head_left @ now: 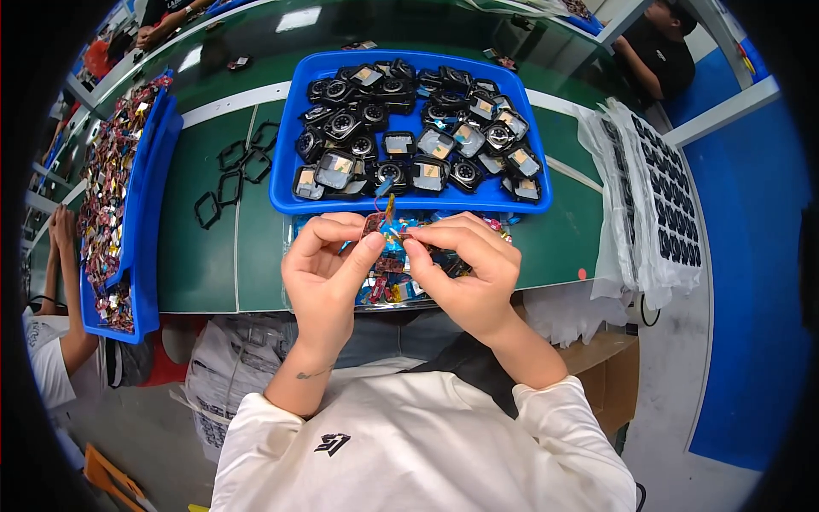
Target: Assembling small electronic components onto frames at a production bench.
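Both hands meet in front of me over the near edge of the table. Between thumb and fingers my left hand pinches a small red circuit board with a thin wire and a yellow flex strip rising from it. My right hand is closed in a pinch close beside it; the small dark part at its fingertips is too small to make out. Under my hands lies a pile of small boards and blue-wrapped parts. Just beyond, a blue tray holds many black watch cases, some with pale square backs.
Black rectangular frames lie on the green table to the left. A long blue bin full of small boards stands at the far left. Stacked white trays of black parts sit at the right. Other people work at the left and far side.
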Available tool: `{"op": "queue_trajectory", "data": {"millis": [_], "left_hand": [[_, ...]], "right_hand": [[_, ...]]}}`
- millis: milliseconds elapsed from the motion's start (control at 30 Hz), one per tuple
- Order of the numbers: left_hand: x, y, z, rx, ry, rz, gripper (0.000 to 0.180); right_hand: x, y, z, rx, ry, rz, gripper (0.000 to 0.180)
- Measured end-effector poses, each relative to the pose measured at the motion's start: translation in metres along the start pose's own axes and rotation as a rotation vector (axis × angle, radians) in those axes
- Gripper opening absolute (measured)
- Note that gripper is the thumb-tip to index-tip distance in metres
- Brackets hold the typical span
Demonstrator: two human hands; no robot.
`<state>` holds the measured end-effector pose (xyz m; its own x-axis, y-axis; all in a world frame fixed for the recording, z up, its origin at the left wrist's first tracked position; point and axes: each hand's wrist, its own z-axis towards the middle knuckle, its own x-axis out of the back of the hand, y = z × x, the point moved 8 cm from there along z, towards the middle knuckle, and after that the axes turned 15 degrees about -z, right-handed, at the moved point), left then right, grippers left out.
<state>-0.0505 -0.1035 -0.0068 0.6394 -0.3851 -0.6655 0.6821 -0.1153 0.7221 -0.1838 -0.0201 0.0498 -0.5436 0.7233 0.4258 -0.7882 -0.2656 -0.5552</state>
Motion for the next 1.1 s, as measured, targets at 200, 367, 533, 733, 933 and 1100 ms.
{"op": "queue_trajectory", "data": {"millis": [200, 367, 533, 733, 933, 1100], "left_hand": [[-0.008, 0.008, -0.004, -0.092, -0.094, 0.111, 0.015], [-0.002, 0.013, -0.002, -0.030, -0.042, -0.016, 0.014], [-0.011, 0.013, -0.007, 0.035, -0.162, 0.040, 0.015], [-0.019, 0.009, -0.013, 0.174, -0.220, -0.032, 0.015], [-0.026, 0.010, -0.017, 0.200, -0.325, 0.268, 0.014], [-0.035, 0.010, -0.022, 0.153, -0.474, 0.308, 0.009]], "right_hand": [[0.004, -0.001, 0.003, 0.055, 0.101, -0.177, 0.015], [0.007, 0.011, 0.013, -0.043, -0.091, -0.377, 0.026], [0.014, 0.000, 0.023, -0.028, -0.156, -0.034, 0.027], [0.010, 0.000, 0.016, -0.042, -0.289, 0.187, 0.012], [0.002, 0.009, -0.008, -0.270, -0.445, 0.498, 0.008], [-0.006, 0.014, -0.027, -0.519, -0.496, 0.915, 0.007]]}}
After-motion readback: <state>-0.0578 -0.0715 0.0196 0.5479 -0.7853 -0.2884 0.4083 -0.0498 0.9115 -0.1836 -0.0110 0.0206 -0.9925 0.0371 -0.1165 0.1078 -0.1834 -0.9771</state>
